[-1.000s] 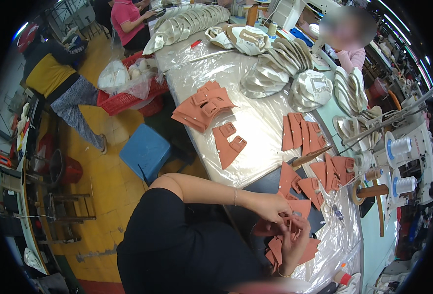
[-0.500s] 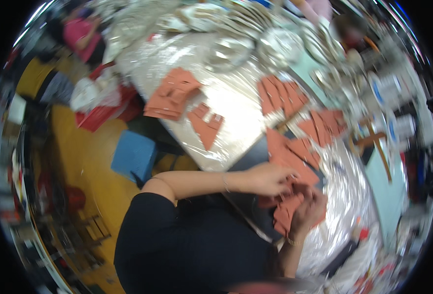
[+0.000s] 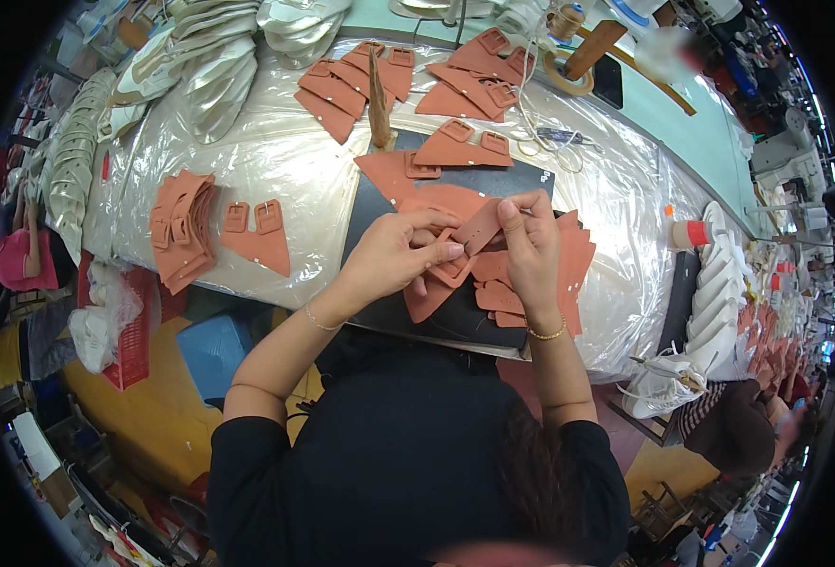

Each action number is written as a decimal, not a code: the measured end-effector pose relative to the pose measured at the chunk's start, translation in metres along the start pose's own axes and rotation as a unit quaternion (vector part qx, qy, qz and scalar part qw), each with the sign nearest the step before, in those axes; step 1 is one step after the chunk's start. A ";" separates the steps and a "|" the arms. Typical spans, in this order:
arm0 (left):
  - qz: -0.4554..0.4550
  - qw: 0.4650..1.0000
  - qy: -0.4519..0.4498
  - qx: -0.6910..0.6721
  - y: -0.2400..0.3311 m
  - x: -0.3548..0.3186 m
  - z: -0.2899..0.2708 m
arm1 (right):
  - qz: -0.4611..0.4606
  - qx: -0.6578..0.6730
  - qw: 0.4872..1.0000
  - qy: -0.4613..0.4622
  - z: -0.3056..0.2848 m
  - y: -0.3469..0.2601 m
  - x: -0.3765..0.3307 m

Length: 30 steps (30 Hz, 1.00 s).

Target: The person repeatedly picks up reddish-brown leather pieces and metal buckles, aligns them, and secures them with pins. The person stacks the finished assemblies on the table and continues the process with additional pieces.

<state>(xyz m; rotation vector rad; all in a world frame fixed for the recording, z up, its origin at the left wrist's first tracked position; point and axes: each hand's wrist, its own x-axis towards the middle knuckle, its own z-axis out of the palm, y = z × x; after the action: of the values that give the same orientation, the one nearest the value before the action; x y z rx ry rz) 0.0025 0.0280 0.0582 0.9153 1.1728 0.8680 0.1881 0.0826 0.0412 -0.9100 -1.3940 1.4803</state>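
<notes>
My left hand (image 3: 400, 253) pinches an orange leather piece with a covered buckle (image 3: 452, 271), over a black board. My right hand (image 3: 533, 248) grips the end of a punched leather strap (image 3: 482, 227) between thumb and fingers. The strap's other end meets the buckle at my left fingertips; whether it passes through is hidden. Loose orange pieces (image 3: 573, 269) lie fanned under and beside my right hand. Just beyond both hands, a buckled piece (image 3: 464, 146) rests on the black board (image 3: 365, 222).
An orange stack (image 3: 183, 231) and one two-buckle piece (image 3: 257, 248) lie to the left. More buckled groups (image 3: 356, 83) lie at the back, behind an upright wooden stick (image 3: 378, 104). A tape roll (image 3: 568, 74), phone (image 3: 608, 81), white cord (image 3: 531, 104) and white shoe parts (image 3: 214, 80) surround the work area.
The view has turned and sharpened, so the table now lies straight ahead. Both hands remain together on the orange leather, and the strap between them now shows clearly.
</notes>
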 end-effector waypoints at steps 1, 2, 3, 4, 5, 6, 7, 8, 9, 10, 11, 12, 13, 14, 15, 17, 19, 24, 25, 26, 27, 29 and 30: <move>0.001 1.000 -0.002 0.003 0.001 0.000 0.000 | 0.007 0.017 1.000 -0.004 0.000 0.001 0.001; -0.001 1.000 -0.002 0.008 0.003 0.000 -0.001 | 0.007 0.027 1.000 -0.007 0.000 0.002 0.001; 0.001 1.000 -0.003 0.010 0.004 0.000 -0.002 | 0.010 0.039 0.999 -0.010 0.000 0.003 0.002; -0.003 1.000 -0.006 0.017 0.006 0.000 -0.002 | 0.016 0.049 0.999 -0.009 0.000 0.004 0.002; -0.001 1.000 -0.010 0.021 0.007 0.000 -0.003 | 0.038 0.075 0.996 -0.012 0.000 0.005 0.003; -0.010 0.999 -0.010 0.032 0.008 0.000 -0.004 | 0.063 0.101 0.993 -0.011 -0.001 0.005 0.003; 0.001 0.999 -0.013 0.034 0.009 0.000 -0.004 | 0.087 0.129 0.988 -0.008 -0.002 0.005 0.003; 0.001 0.999 -0.011 0.042 0.009 0.000 -0.004 | 0.095 0.143 0.985 -0.008 -0.003 0.005 0.003; 0.002 0.999 -0.008 0.050 0.009 0.000 -0.004 | 0.101 0.160 0.982 -0.007 -0.005 0.004 0.002; 0.003 0.998 -0.008 0.059 0.007 0.002 -0.004 | 0.105 0.185 0.977 -0.013 -0.005 0.004 0.002; 0.004 0.998 -0.005 0.069 0.005 0.003 -0.003 | 0.080 0.091 0.992 0.020 -0.006 0.003 0.001; 0.022 0.997 0.005 0.075 0.004 0.005 -0.005 | 0.050 0.008 0.998 0.039 -0.006 0.001 -0.003; 0.019 0.996 0.019 0.084 0.001 0.007 -0.003 | 0.015 -0.066 0.997 0.047 -0.003 0.001 -0.006; 0.023 0.994 0.012 0.102 -0.001 0.009 -0.004 | -0.026 -0.103 0.993 0.048 0.002 0.001 -0.010; 0.032 0.994 0.020 0.105 -0.004 0.011 -0.001 | -0.064 -0.123 0.990 0.037 0.007 0.000 -0.016; 0.074 0.985 0.024 0.157 -0.008 0.011 -0.001 | -0.190 -0.435 0.880 -0.007 0.013 -0.003 -0.028; 0.184 0.955 0.077 0.220 -0.011 0.011 -0.001 | -0.118 -0.374 0.919 -0.020 0.019 -0.001 -0.034; 0.207 0.941 0.062 0.261 -0.004 0.000 -0.009 | -0.141 -0.192 0.971 -0.020 0.008 -0.001 -0.016; 0.212 0.935 0.046 0.280 -0.001 -0.004 -0.010 | -0.142 -0.207 0.968 -0.015 0.004 -0.002 -0.011; 0.240 0.923 0.038 0.299 0.001 -0.008 -0.008 | -0.118 -0.235 0.961 -0.081 -0.002 -0.002 -0.008; 0.267 0.910 0.028 0.316 0.005 -0.012 -0.007 | -0.092 -0.246 0.953 -0.151 -0.005 -0.004 -0.006; 0.299 0.902 -0.009 0.313 0.009 -0.018 -0.006 | -0.046 -0.230 0.946 -0.223 -0.008 -0.005 -0.005; 0.283 0.898 -0.011 0.338 0.011 -0.020 -0.007 | -0.073 -0.249 0.940 -0.223 -0.010 -0.006 -0.006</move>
<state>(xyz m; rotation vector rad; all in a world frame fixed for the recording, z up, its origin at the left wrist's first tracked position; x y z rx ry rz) -0.0085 0.0146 0.0742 1.9005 1.2245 0.9037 0.2000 0.0802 0.0454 -0.7672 -2.1906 1.2863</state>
